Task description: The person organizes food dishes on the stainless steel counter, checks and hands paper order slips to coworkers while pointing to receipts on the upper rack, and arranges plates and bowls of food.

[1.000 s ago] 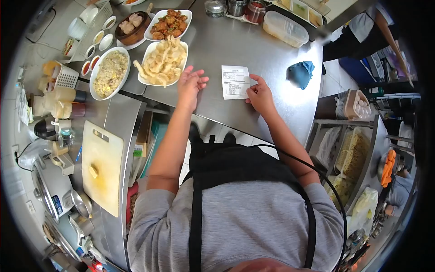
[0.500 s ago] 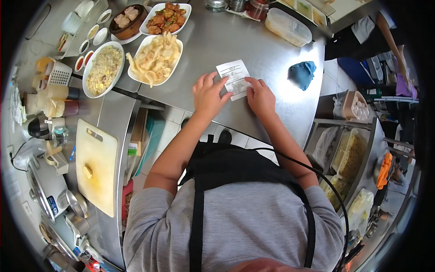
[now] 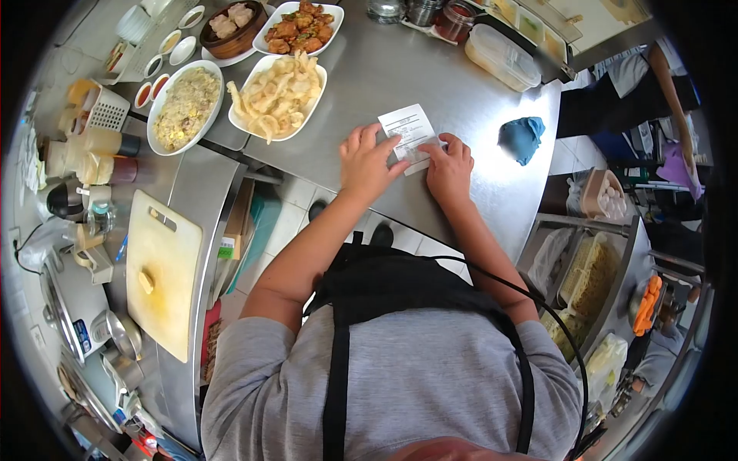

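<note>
A printed paper receipt (image 3: 407,123) lies on the steel table, tilted a little. My left hand (image 3: 369,161) rests at its left edge, fingers spread, with fingertips touching the paper. At the lower right edge is my right hand (image 3: 450,169), its thumb and index finger on the paper and its other fingers loosely bent. Neither hand lifts the receipt. Left of my hands stands a white dish of pale fried crisps (image 3: 280,98). Behind it is a dish of glazed fried pieces (image 3: 301,31), and an oval dish of fried rice (image 3: 184,109) sits farther left.
A blue cloth (image 3: 521,140) lies right of the receipt, near a lidded plastic container (image 3: 501,58). Dumplings fill a bamboo steamer (image 3: 233,32) at the back left. A cutting board (image 3: 165,284) rests on the left counter. Another person's arm (image 3: 667,92) shows at right.
The view has shifted slightly, so the table and dishes appear farther right. My right fingers have moved a little over the receipt's edge; my left hand keeps its spread pose.
</note>
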Tool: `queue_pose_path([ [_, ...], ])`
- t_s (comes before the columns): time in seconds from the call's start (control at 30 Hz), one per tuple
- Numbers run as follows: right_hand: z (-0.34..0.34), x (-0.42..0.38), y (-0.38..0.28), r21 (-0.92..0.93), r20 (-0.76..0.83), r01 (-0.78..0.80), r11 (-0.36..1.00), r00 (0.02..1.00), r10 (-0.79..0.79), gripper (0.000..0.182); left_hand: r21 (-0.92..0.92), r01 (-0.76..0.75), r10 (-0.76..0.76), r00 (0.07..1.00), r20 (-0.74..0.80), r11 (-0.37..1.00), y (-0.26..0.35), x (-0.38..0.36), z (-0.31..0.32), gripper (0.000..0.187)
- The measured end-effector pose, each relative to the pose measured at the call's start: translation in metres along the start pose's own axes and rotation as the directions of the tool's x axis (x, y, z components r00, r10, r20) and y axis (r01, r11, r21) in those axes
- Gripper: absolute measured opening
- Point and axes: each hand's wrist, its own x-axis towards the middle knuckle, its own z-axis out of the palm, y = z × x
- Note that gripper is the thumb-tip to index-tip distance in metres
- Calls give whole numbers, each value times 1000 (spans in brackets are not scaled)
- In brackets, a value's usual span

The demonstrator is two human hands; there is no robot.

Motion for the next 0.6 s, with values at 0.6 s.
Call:
queue_pose_path([
  [0.6,-19,18,42,-179,-123,-2,984,992,-21,19,-18,0,-1,1000,-22,1000,-1,0,5,39],
])
